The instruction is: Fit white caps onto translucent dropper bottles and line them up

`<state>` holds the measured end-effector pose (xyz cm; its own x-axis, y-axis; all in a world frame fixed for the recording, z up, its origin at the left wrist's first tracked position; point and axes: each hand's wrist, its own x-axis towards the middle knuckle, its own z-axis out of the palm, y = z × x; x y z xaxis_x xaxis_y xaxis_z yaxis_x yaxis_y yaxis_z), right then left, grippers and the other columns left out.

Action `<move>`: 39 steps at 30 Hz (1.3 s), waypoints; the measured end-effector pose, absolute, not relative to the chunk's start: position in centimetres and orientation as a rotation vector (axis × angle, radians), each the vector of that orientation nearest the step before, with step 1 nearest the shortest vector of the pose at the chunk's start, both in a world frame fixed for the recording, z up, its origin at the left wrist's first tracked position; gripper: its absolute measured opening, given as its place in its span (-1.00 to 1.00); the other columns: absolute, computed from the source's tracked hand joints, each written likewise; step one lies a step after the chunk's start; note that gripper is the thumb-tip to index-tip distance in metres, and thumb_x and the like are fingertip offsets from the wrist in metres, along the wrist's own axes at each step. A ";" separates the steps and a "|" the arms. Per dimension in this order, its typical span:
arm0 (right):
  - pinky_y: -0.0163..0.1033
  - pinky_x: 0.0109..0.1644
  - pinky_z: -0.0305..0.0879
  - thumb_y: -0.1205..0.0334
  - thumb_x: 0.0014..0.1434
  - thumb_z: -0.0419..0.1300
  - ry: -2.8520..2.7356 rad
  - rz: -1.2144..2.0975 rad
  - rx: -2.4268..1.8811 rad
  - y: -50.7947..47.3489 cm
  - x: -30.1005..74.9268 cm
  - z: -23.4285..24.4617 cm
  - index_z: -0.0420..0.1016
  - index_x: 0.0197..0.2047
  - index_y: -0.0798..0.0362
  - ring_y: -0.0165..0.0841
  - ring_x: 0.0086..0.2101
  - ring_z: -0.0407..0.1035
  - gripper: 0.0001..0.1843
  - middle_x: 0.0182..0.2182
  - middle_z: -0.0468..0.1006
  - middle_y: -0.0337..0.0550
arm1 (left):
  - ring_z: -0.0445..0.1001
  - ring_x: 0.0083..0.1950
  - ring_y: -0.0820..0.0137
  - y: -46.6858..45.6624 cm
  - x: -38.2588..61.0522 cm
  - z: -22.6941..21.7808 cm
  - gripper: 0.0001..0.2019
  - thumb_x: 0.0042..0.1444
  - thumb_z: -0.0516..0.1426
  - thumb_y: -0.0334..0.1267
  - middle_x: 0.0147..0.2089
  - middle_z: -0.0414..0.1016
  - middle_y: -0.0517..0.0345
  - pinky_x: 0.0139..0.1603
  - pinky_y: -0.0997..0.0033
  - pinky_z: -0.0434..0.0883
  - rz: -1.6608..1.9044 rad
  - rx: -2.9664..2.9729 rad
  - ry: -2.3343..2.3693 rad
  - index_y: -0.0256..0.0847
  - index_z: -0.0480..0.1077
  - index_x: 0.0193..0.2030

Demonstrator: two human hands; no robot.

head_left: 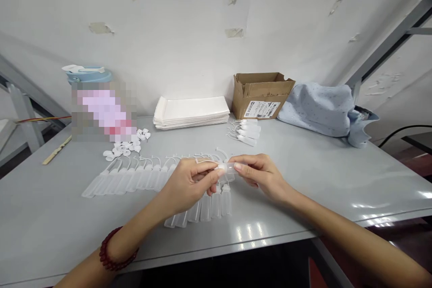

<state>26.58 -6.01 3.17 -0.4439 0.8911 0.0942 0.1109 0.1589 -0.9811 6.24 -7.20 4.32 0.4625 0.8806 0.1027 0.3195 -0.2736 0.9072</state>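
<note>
My left hand (189, 184) pinches the white cap (221, 166) at the neck of a small translucent plastic bottle (231, 168). On the other end, the thumb and fingers of my right hand (265, 174) grip the bottle's body, which lies roughly level above the table. A thin white strap loops near my left fingers. Beneath and beside my hands lies a row of similar capped bottles (130, 177) with looped straps, partly hidden by my left hand. A second, nearer row of bottles (205, 208) lies below my fingers.
Loose white caps (126, 148) are heaped at the left, by a pixelated item under a blue lid (89, 75). Behind are stacked white sheets or envelopes (192, 110), several bottles (249, 134), a cardboard box (261, 96) and light blue cloth (317, 110). A wooden stick (57, 150) lies far left.
</note>
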 end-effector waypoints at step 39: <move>0.02 -0.08 0.30 0.27 0.13 0.17 -1.935 -0.108 -1.184 3.2 32.2 -0.8 0.58 -0.25 0.04 -0.15 -0.19 0.37 -0.84 -0.26 0.58 -0.04 | 0.44 -0.29 0.29 -1.3 -6.8 6.0 -0.77 0.05 0.05 -0.23 -0.40 0.55 0.18 -0.34 0.49 0.23 0.734 1.973 2.334 -0.26 0.50 -0.27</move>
